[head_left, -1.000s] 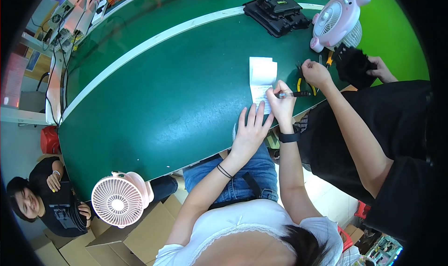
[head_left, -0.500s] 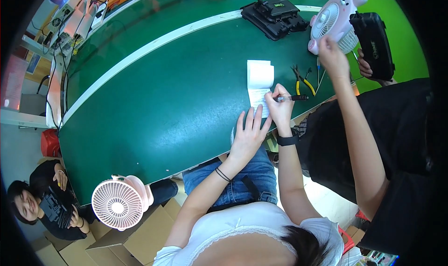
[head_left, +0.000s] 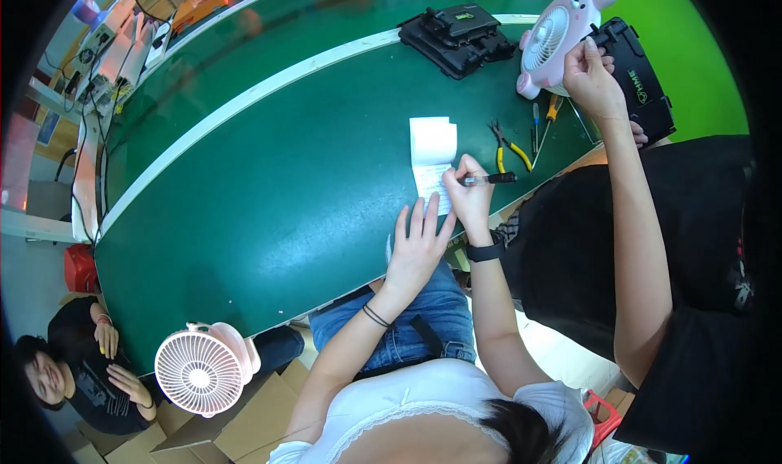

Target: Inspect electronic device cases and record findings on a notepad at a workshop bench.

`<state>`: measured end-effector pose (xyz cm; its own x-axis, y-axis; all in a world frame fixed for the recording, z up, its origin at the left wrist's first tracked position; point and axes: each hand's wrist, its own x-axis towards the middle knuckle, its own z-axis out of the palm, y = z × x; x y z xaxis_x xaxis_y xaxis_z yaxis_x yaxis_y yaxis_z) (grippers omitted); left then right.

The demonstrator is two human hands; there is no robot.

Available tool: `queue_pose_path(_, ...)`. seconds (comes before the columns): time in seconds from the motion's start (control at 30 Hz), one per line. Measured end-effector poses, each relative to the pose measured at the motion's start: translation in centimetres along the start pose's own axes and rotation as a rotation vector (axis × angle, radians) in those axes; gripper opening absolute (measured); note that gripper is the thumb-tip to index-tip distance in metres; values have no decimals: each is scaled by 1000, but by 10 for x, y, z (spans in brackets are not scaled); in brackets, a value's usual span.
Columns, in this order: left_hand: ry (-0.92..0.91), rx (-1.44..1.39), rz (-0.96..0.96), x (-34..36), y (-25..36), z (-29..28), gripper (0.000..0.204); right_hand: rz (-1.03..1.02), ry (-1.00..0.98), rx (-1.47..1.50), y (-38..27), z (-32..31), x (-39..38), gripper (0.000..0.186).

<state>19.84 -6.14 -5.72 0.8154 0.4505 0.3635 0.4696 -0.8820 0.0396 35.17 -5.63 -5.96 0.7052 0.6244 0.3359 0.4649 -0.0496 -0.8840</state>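
Note:
A small white notepad (head_left: 434,142) lies on the green table with its top sheet curled up and over. My right hand (head_left: 471,199) grips a dark pen (head_left: 498,178) and rests on the lower page, where faint lines of writing show. The pen's tip is hidden by the fingers. My left hand (head_left: 419,240) lies flat with fingers spread, its fingertips on the page's lower left part. To the right of the notepad are yellow-handled pliers (head_left: 513,150), with a screwdriver (head_left: 552,109) beyond them.
At the right a co-worker's hands hold a black case (head_left: 643,85) beside a pink animal-shaped fan (head_left: 550,40). Another black case (head_left: 456,40) lies on the far table. A pink clip-on fan (head_left: 199,370) stands at the near left edge, close to a seated person (head_left: 90,358).
The whole view has shifted slightly. My hands stay on the notepad, the right still holding the pen. The co-worker's black case is lower, and their nearer hand has moved to its edge.

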Motion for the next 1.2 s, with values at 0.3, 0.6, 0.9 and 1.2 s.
queue_pose_path(0.3,-9,7,2,2,0,-2,50,17,-20,14,1,-3,2,24)
queue_pose_path(0.6,-7,7,0,1,0,-1,51,47,50,35,3,-1,-1,25)
queue_pose_path(0.9,8,18,-1,0,-1,0,51,30,79,10,3,2,0,26)
queue_pose_path(1.2,2,35,1,-1,1,1,50,25,72,-9,-1,-2,-1,25)
